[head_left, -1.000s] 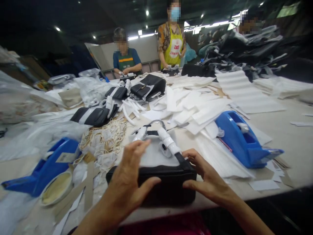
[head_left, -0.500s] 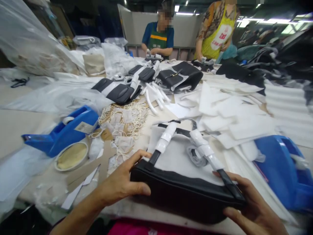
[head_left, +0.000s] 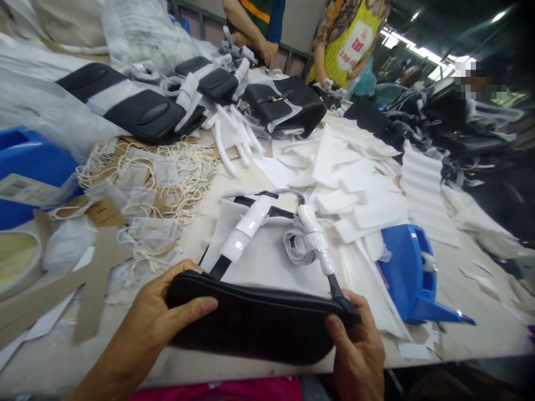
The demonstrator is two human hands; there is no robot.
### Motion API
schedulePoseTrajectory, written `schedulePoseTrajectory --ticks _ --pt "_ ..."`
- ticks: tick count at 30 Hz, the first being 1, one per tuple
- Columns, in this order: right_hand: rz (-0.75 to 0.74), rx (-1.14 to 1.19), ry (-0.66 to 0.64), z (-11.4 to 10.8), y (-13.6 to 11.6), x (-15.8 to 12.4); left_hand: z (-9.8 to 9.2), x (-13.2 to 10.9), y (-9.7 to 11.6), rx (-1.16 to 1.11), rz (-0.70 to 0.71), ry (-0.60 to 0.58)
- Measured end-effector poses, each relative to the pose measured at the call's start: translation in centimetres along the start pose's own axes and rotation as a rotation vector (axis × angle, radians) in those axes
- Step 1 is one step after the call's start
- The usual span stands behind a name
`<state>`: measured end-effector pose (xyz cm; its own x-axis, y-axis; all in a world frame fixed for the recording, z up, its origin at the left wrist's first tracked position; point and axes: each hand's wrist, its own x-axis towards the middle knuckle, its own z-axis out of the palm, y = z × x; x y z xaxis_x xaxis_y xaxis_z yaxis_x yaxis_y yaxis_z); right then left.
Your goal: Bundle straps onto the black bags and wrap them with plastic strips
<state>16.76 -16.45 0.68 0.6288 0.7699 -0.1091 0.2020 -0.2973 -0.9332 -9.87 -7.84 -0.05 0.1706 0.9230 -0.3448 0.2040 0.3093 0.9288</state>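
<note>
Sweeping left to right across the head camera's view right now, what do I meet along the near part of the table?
Blue tape dispenser, left hand, black bag, right hand, second blue tape dispenser.

The person is wearing a bright magenta-pink garment (head_left: 251, 391), which is showing as a strip along the bottom edge, with a small pale mark standing out near its upper border. A patch of grey-blue cloth (head_left: 314, 389) is appearing just beside it; whether it belongs to the same clothing is remaining unclear. The left hand (head_left: 161, 312) and right hand (head_left: 360, 345) are both showing bare, as is the left forearm (head_left: 111, 365).
</note>
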Motion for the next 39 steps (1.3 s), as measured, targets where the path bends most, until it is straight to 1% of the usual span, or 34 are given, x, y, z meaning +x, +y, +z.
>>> schedulePoseTrajectory --ticks 2,5,7,10,15,16,18,20,21,22,23,24,25,26,27,28,29,30,32,33,34,35,37,38,39 --pt "0.048 -0.063 0.010 -0.1 0.7 0.8 0.5 0.1 0.1 -0.017 -0.030 0.052" --pt "0.118 -0.100 0.004 0.2 1.7 1.8 1.3 0.5 0.5 -0.051 -0.086 0.089" --pt "0.160 -0.107 -0.017 0.6 2.0 2.3 1.7 0.9 0.7 -0.024 -0.087 0.125" --pt "0.160 -0.143 -0.075 1.4 2.0 3.1 2.1 1.7 0.8 0.119 -0.041 0.210" --pt "0.078 -0.223 -0.154 2.0 2.3 4.6 2.5 2.5 -0.1 0.481 0.051 0.375" --pt "0.062 -0.231 -0.159 2.1 2.4 4.7 2.6 2.4 -0.3 0.560 0.092 0.404" --pt "0.024 -0.235 -0.159 2.2 2.6 4.8 2.9 2.2 -0.5 0.752 0.261 0.486" --pt "-0.029 -0.232 -0.152 2.3 2.7 4.8 3.5 1.9 -0.2 0.982 0.506 0.614" --pt "-0.058 -0.236 -0.144 2.3 2.7 4.8 3.9 1.8 0.1 1.085 0.645 0.651" --pt "-0.085 -0.243 -0.136 2.4 2.7 4.8 4.5 1.8 0.5 1.175 0.789 0.612" --pt "-0.109 -0.252 -0.131 2.4 2.7 4.8 5.1 1.9 0.9 1.245 0.925 0.490" --pt "-0.131 -0.264 -0.128 2.3 2.7 4.8 5.8 2.0 1.4 1.283 1.039 0.312" --pt "-0.148 -0.281 -0.131 2.2 2.7 4.9 6.4 2.3 1.8 1.291 1.122 0.123" --pt "-0.159 -0.308 -0.144 2.0 2.6 4.9 7.0 2.6 2.1 1.283 1.159 -0.032" --pt "-0.166 -0.351 -0.168 1.7 2.4 5.0 7.5 2.9 2.2 1.269 1.154 -0.124" --pt "-0.175 -0.406 -0.191 1.4 2.1 5.1 7.8 3.3 2.3 1.252 1.122 -0.150" --pt "-0.198 -0.468 -0.194 1.2 1.7 5.1 8.0 3.6 2.2 1.232 1.088 -0.140" --pt "-0.249 -0.526 -0.163 1.0 1.0 5.1 8.1 3.9 2.0 1.215 1.061 -0.130" --pt "-0.443 -0.575 -0.020 1.2 -0.6 5.1 8.1 4.2 1.5 1.183 1.037 -0.128" --pt "-0.568 -0.544 0.050 1.7 -1.4 5.1 8.0 4.2 1.2 1.168 1.035 -0.130" --pt "-0.689 -0.478 0.080 2.5 -2.2 5.1 8.0 4.2 1.0 1.154 1.036 -0.133" --pt "-0.791 -0.385 0.051 3.5 -2.9 5.1 7.9 4.1 0.7 1.139 1.041 -0.134" --pt "-0.915 -0.185 -0.120 6.1 -3.6 5.4 7.8 3.8 0.5 1.097 1.074 -0.110" --pt "-0.944 -0.123 -0.208 7.5 -3.6 5.6 7.7 3.6 0.6 1.065 1.096 -0.065" --pt "-0.962 -0.105 -0.270 8.8 -3.4 5.8 7.5 3.5 0.8 1.028 1.110 0.020"
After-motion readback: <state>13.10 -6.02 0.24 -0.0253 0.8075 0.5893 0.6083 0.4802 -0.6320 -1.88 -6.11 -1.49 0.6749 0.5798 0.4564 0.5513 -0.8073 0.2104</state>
